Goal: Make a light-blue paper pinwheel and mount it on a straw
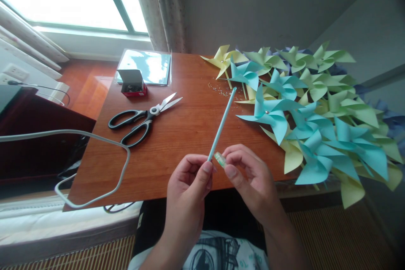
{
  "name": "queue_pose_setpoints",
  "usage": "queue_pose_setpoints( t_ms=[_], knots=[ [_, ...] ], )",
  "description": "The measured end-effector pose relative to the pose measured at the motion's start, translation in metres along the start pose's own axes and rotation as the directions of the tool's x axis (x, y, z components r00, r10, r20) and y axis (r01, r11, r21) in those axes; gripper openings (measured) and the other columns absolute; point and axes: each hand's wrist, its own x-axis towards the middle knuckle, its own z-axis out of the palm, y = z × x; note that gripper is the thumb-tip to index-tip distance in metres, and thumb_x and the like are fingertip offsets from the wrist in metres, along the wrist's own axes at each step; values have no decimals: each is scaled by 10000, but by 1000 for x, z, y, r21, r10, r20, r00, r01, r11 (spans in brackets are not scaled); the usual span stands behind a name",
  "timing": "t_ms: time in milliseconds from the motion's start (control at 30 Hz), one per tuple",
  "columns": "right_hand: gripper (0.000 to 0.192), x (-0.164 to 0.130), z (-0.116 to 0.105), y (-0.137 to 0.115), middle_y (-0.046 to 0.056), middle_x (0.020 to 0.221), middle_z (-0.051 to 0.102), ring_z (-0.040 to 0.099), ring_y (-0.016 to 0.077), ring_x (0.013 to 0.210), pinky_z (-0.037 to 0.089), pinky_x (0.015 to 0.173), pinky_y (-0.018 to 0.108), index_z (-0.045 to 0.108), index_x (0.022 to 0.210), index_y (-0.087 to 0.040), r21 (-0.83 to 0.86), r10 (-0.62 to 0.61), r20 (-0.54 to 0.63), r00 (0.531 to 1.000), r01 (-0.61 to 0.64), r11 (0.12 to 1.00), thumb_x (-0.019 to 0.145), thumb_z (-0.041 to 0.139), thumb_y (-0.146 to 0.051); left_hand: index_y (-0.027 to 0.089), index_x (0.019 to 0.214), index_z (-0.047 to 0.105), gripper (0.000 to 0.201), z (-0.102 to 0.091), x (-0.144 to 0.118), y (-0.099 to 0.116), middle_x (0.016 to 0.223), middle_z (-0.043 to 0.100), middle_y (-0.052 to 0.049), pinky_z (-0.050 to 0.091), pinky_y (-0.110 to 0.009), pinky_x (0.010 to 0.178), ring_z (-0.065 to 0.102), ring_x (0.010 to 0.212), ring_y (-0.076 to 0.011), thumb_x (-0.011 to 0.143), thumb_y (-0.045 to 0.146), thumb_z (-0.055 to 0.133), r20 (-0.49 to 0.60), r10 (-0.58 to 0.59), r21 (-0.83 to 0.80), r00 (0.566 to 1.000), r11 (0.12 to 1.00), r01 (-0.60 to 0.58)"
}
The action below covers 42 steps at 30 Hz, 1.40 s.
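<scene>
Head view: scissors (144,120) lying left of the straw (221,124); my left hand (190,181) pinching the straw's near end, my right hand (249,173) fingers gripping a small clear piece (220,159) beside it. Right of the straw, many pinwheels (310,114) already piled; this one isn't assembled yet.

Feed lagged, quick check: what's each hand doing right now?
Left hand: closed on the straw.
Right hand: pinching a small clear piece at the straw's end.

Scissors (144,120) and red box (133,83) on table (177,135).
</scene>
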Motion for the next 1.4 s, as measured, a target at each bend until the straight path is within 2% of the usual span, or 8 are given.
queue_pose_setpoints(
  t_ms=[133, 333, 500, 800, 1067, 1167, 1400],
  knots=[
    [185, 1, 1, 1, 37, 969, 617, 608, 202, 917, 479, 801, 337, 624, 842, -217, 12, 0, 10, 1000, 0, 1000, 966, 616, -354, 160, 865, 703, 137, 0, 0, 0, 729, 597, 16, 370, -128, 527, 445, 595, -45, 841, 258, 795, 4, -11, -24, 1000, 1000, 12],
    [176, 3, 3, 4, 38, 978, 622, 615, 206, 945, 485, 809, 332, 629, 853, -219, 57, 6, 14, 1000, -7, 998, 969, 617, -350, 135, 844, 687, 155, -2, 0, 1, 734, 608, 2, 315, -119, 475, 418, 546, -26, 875, 268, 759, 83, -108, -107, 991, 987, 117],
    [188, 3, 4, 6, 44, 981, 622, 621, 207, 933, 493, 803, 333, 629, 845, -218, 89, 11, 42, 999, -14, 996, 969, 618, -359, 124, 792, 665, 214, -1, -1, -1, 709, 581, 7, 283, -117, 450, 382, 525, -22, 920, 290, 706, 140, -127, -142, 982, 979, 147],
    [188, 2, 2, 9, 52, 1000, 622, 625, 215, 929, 500, 802, 342, 631, 850, -219, 98, 17, 62, 998, -23, 995, 966, 618, -367, 124, 746, 606, 294, -3, -2, -1, 674, 509, 25, 243, -137, 442, 326, 510, -27, 966, 318, 636, 217, -157, -112, 964, 976, 184],
    [171, 1, 2, 9, 51, 1007, 633, 622, 214, 954, 498, 809, 339, 631, 856, -220, 63, 29, 24, 999, -30, 998, 970, 613, -346, 162, 929, 625, 145, -5, 2, 0, 647, 409, 68, 206, -123, 455, 232, 502, -17, 919, 285, 700, 203, -203, -111, 958, 967, 229],
    [171, 1, 2, 9, 52, 1009, 633, 625, 217, 962, 499, 816, 340, 632, 858, -219, 65, 25, 19, 999, -26, 998, 967, 618, -350, 165, 890, 594, 156, -5, 1, -1, 631, 394, 75, 215, -130, 458, 234, 498, -19, 892, 248, 727, 198, -202, -114, 959, 967, 228],
    [177, 3, 3, 4, 56, 1009, 626, 623, 220, 965, 502, 830, 349, 620, 848, -214, 57, 48, 26, 999, -49, 997, 971, 606, -340, 145, 844, 597, 169, -4, 2, -3, 633, 475, 52, 215, -138, 448, 257, 489, -18, 912, 255, 705, 193, -190, -124, 963, 969, 216]
  ],
)
